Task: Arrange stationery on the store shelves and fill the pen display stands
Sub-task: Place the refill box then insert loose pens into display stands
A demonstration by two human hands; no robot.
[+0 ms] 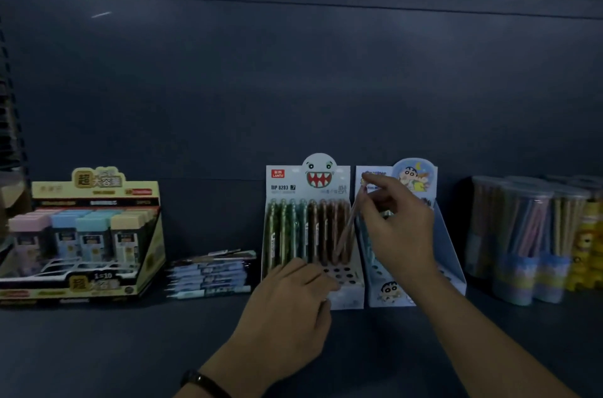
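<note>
A white pen display stand (346, 295) with a toothy monster face stands on the dark shelf, its back row filled with green and brown pens (301, 229). Several front holes show empty. My right hand (396, 228) pinches a pinkish-brown pen (348, 228) by its upper end, slanted over the stand's right side. My left hand (293, 306) rests against the stand's front left, fingers curled; what it holds, if anything, is hidden. A second blue cartoon stand (452, 254) sits just right, partly behind my right hand.
Loose blue pens (210, 277) lie stacked left of the stand. A yellow display box (81, 234) of pastel cases is at far left. Clear tubs of pencils (528, 241) and yellow items (589, 251) stand at right.
</note>
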